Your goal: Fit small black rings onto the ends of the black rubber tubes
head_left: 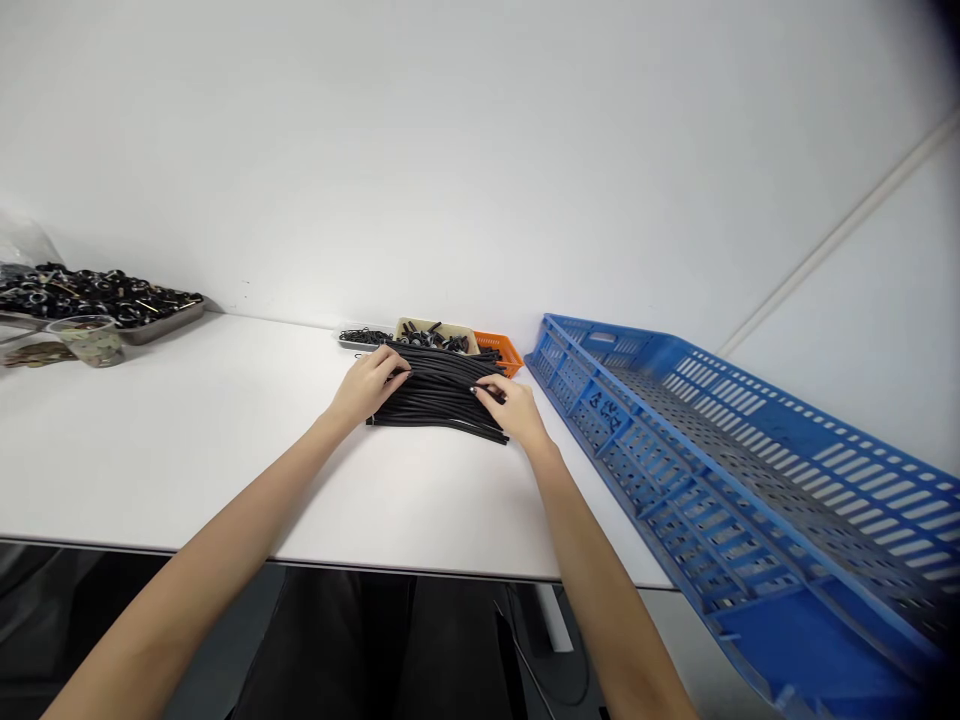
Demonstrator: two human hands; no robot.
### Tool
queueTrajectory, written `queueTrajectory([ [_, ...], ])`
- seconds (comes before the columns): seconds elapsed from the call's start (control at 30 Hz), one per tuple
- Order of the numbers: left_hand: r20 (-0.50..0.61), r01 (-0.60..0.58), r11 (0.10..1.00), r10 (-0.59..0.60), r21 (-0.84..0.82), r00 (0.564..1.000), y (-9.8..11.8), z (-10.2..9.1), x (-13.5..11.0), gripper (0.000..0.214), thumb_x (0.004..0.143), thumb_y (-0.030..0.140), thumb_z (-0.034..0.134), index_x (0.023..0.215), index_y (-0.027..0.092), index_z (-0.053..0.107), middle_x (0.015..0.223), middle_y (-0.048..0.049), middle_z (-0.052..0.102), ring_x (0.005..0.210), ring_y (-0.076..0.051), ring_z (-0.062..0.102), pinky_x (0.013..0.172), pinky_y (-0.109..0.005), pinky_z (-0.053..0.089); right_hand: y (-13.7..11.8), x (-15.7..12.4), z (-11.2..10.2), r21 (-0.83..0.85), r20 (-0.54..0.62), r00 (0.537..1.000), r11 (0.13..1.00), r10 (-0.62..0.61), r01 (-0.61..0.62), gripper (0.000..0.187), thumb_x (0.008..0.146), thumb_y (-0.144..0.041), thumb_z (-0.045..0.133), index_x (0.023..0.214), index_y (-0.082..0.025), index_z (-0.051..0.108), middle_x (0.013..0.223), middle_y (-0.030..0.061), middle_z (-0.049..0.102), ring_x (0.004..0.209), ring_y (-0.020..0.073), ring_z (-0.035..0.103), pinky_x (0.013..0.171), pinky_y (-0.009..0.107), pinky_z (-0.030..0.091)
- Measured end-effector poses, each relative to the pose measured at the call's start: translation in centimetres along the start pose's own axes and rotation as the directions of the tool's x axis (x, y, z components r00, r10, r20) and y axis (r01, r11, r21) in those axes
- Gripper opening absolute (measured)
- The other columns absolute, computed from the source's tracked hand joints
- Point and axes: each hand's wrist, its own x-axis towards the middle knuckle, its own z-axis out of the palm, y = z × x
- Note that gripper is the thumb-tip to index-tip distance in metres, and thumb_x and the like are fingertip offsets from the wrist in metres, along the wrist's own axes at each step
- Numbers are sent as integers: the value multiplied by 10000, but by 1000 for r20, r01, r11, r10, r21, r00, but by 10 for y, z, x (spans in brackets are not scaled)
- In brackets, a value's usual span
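Note:
A row of long, thin black rubber-like tubes [439, 392] lies side by side on the white table, with a lighter line along one near the front. My left hand [370, 382] is at the tubes' left end, thumb and curled fingers closed on tubes at the upper left. Toward the right end, my right hand [511, 405] pinches a tube between thumb and forefinger. Exactly how many tubes each hand grips is hidden by the fingers. Just behind the tubes stand a beige tray [475, 342] of small black and metallic parts and an orange basket [512, 352] holding more black pieces.
A long blue plastic crate [645, 420] stands along the right side. Beside the beige tray sits a white tray [352, 345] of thin dark wire-like pieces. At the far left are a metal tray [169, 322] heaped with black ring-shaped parts and a clear plastic cup [97, 345].

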Motion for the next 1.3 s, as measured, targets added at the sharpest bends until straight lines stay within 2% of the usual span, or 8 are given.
queueTrajectory([
  [0.13,-107,61,996,-68,-65,992,-6,-5,1,143,946,294,490,959,215,609,976,-56,625,847,-182,607,823,-349,482,2,3,-8,73,-153,986,996,66,-55,253,847,-447,579,867,-222,693,861,47,711,726,211,640,727,350,507],
  [0.33,-219,112,984,-141,-137,965,-10,-6,4,148,939,224,479,989,220,618,1016,-63,636,988,-203,597,902,-377,499,2,6,-7,112,-328,938,991,110,-77,233,864,-396,528,929,-209,650,832,52,690,730,205,628,721,340,507],
  [0.43,-251,139,972,-185,-191,950,-14,-3,6,166,933,191,467,999,219,617,1008,-55,623,955,-183,610,877,-349,528,4,7,-3,122,-375,919,989,122,-81,211,877,-371,497,962,-210,605,879,60,687,794,210,638,751,344,509],
  [0.63,-299,205,947,-276,-248,913,-22,4,11,136,912,174,493,971,209,610,1004,-55,588,914,-169,625,873,-345,557,10,8,11,130,-397,909,988,128,-83,149,899,-353,477,958,-225,524,947,74,673,873,210,645,796,350,508],
  [0.83,-306,237,941,-306,-240,902,-28,12,14,114,892,158,508,940,202,602,982,-56,576,884,-169,623,859,-351,555,18,11,19,45,-412,907,996,86,-74,148,877,-334,512,848,-215,595,916,82,673,843,219,609,803,372,489],
  [1.03,-241,229,954,-273,-193,931,-35,18,10,135,889,161,483,913,213,606,1003,-66,617,964,-199,626,893,-372,524,27,9,21,23,-399,910,993,114,-114,151,845,-286,539,842,-202,664,901,84,693,839,235,601,824,393,474],
  [1.3,-132,197,965,-221,-172,966,-35,16,7,342,890,97,336,1095,207,588,1170,-95,649,1119,-227,608,988,-422,483,30,8,20,-12,-390,905,982,168,-187,179,818,-234,538,875,-195,703,936,92,709,906,254,597,898,427,453],
])
